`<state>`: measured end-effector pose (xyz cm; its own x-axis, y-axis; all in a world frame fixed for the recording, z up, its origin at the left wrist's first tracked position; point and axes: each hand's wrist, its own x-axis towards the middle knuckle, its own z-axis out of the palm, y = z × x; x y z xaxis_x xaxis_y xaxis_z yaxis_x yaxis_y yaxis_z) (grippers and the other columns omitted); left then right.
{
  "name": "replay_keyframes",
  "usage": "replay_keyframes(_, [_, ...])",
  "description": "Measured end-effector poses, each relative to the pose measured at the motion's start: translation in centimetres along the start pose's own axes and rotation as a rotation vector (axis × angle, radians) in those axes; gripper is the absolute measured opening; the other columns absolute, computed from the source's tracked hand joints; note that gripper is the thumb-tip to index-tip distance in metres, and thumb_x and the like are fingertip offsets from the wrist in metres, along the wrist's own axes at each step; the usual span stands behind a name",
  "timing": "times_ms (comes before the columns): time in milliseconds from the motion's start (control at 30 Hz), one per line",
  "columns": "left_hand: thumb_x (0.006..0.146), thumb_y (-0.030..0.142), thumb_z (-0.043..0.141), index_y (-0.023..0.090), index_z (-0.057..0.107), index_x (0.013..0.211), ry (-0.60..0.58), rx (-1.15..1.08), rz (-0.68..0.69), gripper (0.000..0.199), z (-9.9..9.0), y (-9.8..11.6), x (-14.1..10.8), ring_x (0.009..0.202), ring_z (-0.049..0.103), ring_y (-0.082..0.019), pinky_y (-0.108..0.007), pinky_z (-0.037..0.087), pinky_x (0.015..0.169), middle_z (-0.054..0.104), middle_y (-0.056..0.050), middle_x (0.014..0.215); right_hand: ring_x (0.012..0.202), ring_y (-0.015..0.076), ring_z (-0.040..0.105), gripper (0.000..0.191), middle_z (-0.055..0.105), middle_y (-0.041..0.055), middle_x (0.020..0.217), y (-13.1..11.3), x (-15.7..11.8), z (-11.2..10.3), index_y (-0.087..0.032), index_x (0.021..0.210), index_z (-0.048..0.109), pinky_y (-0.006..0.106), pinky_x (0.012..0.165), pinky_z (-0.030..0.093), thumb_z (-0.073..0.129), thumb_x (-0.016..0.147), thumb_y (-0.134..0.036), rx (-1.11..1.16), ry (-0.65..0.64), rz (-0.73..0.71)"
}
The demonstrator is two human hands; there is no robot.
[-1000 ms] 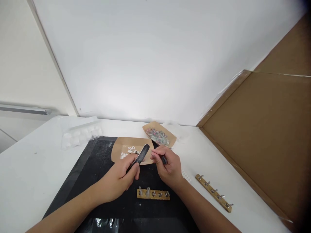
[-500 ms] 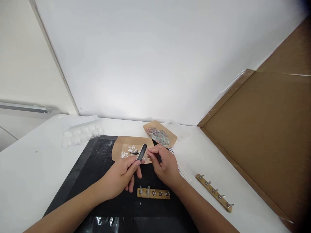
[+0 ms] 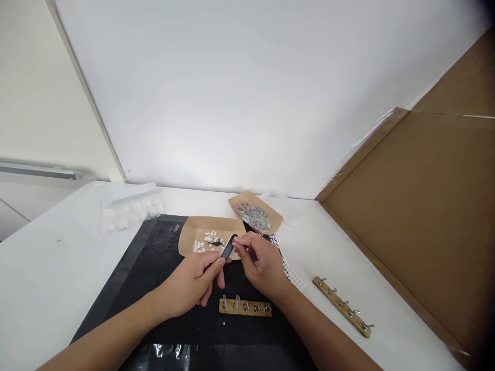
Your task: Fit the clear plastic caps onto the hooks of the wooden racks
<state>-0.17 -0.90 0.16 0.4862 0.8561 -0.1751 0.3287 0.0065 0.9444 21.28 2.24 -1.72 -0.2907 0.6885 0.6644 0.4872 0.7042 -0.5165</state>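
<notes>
My left hand point(image 3: 203, 275) grips a short dark nail file point(image 3: 227, 250) with a pale edge, thumb on top, its far end pointing up and right. Thumb and forefinger of my right hand point(image 3: 261, 260) are pinched together at the file's far end; whatever sits between the fingertips is too small to make out. Below the hands lies a wooden strip point(image 3: 251, 308) with a row of metal clips, and two clear nail tips point(image 3: 236, 302) stand at its left end. Behind the file, a brown paper tray point(image 3: 185, 237) contains small white pieces and a dark scrap.
Another paper tray point(image 3: 275, 219) at the back holds many small clear packets or tips. A second clip strip point(image 3: 342, 306) rests on the white table to the right. White dots on a sheet point(image 3: 294, 275) lie beside my right wrist. A clear plastic case point(image 3: 131, 211) is back left.
My right fingertips now meet the far end of the nail file, where a small gap was before. The file has dipped slightly; the left hand keeps its grip.
</notes>
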Motion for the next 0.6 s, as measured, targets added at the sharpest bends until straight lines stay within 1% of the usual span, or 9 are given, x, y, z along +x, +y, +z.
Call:
replay_keyframes(67, [0.106,0.060,0.040,0.019,0.061,0.084,0.015,0.055,0.007,0.051,-0.05,0.29,-0.12,0.037,0.046,-0.009,-0.016,0.034,0.042,0.049,0.006,0.044,0.079,0.0176,0.065,0.009,0.071,0.0041,0.092,-0.09,0.11,0.01,-0.023,0.099,0.062,0.029,0.070,0.050,0.056,0.105,-0.020,-0.025,-0.011,-0.020])
replay_keyframes(133, [0.107,0.059,0.039,0.020,0.063,0.086,0.024,0.083,0.005,0.050,-0.09,0.49,-0.20,0.036,0.044,-0.009,-0.017,0.034,0.043,0.047,0.007,0.042,0.080,0.0182,0.065,0.014,0.070,0.0046,0.089,-0.30,0.22,-0.01,-0.023,0.093,0.059,0.030,0.073,0.049,0.054,0.106,-0.019,-0.064,-0.037,-0.043])
replay_keyframes(267, [0.107,0.057,0.039,0.019,0.065,0.087,0.042,0.102,0.007,0.050,-0.10,0.55,-0.15,0.036,0.045,-0.009,-0.018,0.035,0.043,0.048,0.007,0.044,0.069,0.0170,0.060,0.023,0.065,0.0028,0.077,-0.68,0.40,-0.05,-0.022,0.084,0.055,0.030,0.067,0.043,0.052,0.106,-0.021,-0.209,-0.098,-0.085])
replay_keyframes(333, [0.107,0.058,0.039,0.019,0.065,0.086,0.055,0.103,0.025,0.051,-0.11,0.52,-0.06,0.037,0.047,-0.009,-0.018,0.035,0.044,0.048,0.007,0.045,0.068,0.0170,0.059,0.023,0.066,0.0021,0.076,-0.69,0.52,-0.03,-0.022,0.083,0.054,0.030,0.067,0.040,0.054,0.106,-0.022,-0.291,-0.058,-0.089])
replay_keyframes(433, [0.107,0.057,0.039,0.018,0.065,0.085,0.072,0.103,0.033,0.052,-0.23,0.53,0.08,0.037,0.048,-0.010,-0.019,0.036,0.045,0.046,0.007,0.044,0.071,0.0175,0.061,0.021,0.069,0.0022,0.079,-0.64,0.71,0.16,-0.022,0.085,0.055,0.031,0.069,0.038,0.054,0.106,-0.021,-0.369,0.028,-0.089])
replay_keyframes(467, [0.107,0.057,0.040,0.018,0.065,0.084,0.076,0.109,0.029,0.051,-0.28,0.53,0.13,0.037,0.048,-0.010,-0.019,0.037,0.046,0.046,0.008,0.043,0.072,0.0177,0.061,0.021,0.069,0.0023,0.079,-0.65,0.75,0.26,-0.022,0.085,0.055,0.032,0.069,0.037,0.053,0.106,-0.020,-0.380,0.021,-0.105])
replay_keyframes(567, [0.106,0.057,0.040,0.019,0.062,0.082,0.078,0.115,0.006,0.051,-0.46,0.49,0.27,0.036,0.046,-0.009,-0.019,0.036,0.045,0.046,0.008,0.041,0.068,0.0174,0.057,0.026,0.066,0.0016,0.074,-0.78,0.78,0.57,-0.022,0.081,0.053,0.033,0.067,0.034,0.051,0.106,-0.020,-0.402,-0.069,-0.194])
replay_keyframes(600, [0.106,0.058,0.040,0.019,0.062,0.082,0.073,0.104,-0.002,0.051,-0.50,0.45,0.31,0.036,0.045,-0.009,-0.019,0.035,0.044,0.046,0.008,0.041,0.066,0.0172,0.056,0.027,0.065,0.0013,0.072,-0.84,0.78,0.65,-0.022,0.080,0.052,0.033,0.067,0.033,0.050,0.106,-0.020,-0.414,-0.077,-0.207])
